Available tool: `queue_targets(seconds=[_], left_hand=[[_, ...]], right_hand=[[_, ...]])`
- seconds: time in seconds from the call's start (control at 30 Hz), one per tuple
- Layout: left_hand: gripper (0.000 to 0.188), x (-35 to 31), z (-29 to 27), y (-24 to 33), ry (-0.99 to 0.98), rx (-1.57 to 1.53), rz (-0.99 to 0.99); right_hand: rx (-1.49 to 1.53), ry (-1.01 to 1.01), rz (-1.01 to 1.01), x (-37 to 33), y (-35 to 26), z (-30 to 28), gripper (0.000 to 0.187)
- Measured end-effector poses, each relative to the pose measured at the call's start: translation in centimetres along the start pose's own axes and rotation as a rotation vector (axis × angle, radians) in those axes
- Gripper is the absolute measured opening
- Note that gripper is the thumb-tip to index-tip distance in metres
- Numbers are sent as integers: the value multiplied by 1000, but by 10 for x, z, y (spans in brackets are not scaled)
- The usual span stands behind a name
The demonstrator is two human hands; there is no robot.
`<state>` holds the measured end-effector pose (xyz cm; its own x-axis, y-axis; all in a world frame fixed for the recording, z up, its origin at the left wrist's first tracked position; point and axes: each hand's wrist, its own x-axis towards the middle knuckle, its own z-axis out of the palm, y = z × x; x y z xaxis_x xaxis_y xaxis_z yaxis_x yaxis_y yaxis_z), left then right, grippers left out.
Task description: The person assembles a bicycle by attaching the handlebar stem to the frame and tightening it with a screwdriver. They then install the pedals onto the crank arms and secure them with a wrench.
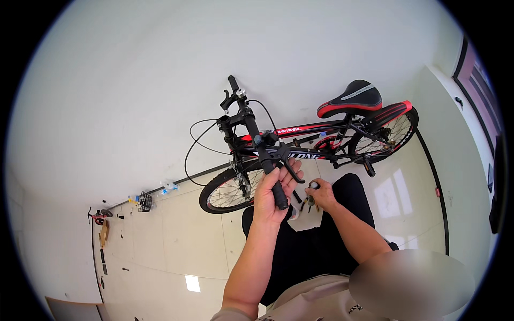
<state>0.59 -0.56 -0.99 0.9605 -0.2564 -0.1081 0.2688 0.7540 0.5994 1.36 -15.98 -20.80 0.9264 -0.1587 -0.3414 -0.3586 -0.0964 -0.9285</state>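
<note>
A black and red bicycle (300, 152) stands against the wall, its handlebar (251, 125) reaching toward me. My left hand (269, 198) is closed around the black handlebar grip (278, 193), palm up, with its fingers near the brake lever (293, 172). To the right of it, my right hand (324, 196) pinches a small dark and grey rounded thing (314, 185), mostly covered by the fingers. Beneath that hand lie pliers (310, 204) and other small tools, partly hidden.
The front wheel (227, 191) is left of my knees; the saddle (353, 100) and rear wheel (385, 136) are to the far right. A black wire basket (144, 201), plastic bottles (169, 187) and a small red bike (100, 216) stand along the left wall.
</note>
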Motion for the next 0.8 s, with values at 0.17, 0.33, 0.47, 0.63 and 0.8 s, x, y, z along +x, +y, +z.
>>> queue_targets(seconds=[0.17,0.33,0.47,0.63,0.8], left_hand=[[47,2,1,-2,-56,-103,14],[44,2,0,-2,-95,-184,8],[45,4,3,-4,-117,-198,51],[47,5,2,-3,-129,-198,48],[47,3,4,-1,-102,-157,31]], right_hand=[[-52,15,-35,1,2,0,27],[17,1,-57,4,9,1,25],[185,-3,-18,7,14,4,32],[204,-13,-17,9,14,2,31],[292,0,20,8,7,2,31]])
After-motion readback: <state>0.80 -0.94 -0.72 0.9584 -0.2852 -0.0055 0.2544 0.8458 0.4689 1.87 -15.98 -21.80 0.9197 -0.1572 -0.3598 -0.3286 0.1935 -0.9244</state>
